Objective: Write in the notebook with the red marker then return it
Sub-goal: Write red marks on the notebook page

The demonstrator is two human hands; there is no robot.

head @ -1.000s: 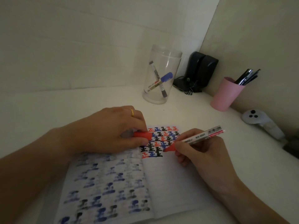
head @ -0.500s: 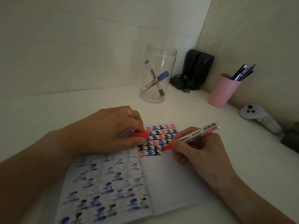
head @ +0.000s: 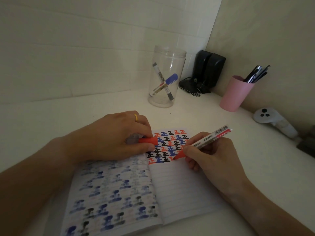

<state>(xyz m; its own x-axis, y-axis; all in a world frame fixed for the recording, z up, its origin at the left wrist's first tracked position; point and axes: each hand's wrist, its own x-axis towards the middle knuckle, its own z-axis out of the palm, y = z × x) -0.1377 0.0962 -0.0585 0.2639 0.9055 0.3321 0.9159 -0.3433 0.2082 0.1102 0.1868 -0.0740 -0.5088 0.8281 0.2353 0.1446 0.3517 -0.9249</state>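
Right hand (head: 211,155) clamps red marker (head: 202,142), tip at notebook (head: 179,184) for writing; left hand (head: 112,138) pins page, gripping cap (head: 148,140).

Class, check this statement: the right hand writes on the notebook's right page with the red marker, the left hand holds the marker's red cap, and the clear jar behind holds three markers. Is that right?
One detail is wrong: the head view shows the clear jar holding two markers, not three. The rest stands: the right hand writes with the red marker on the notebook's right page, and the left hand holds the red cap.
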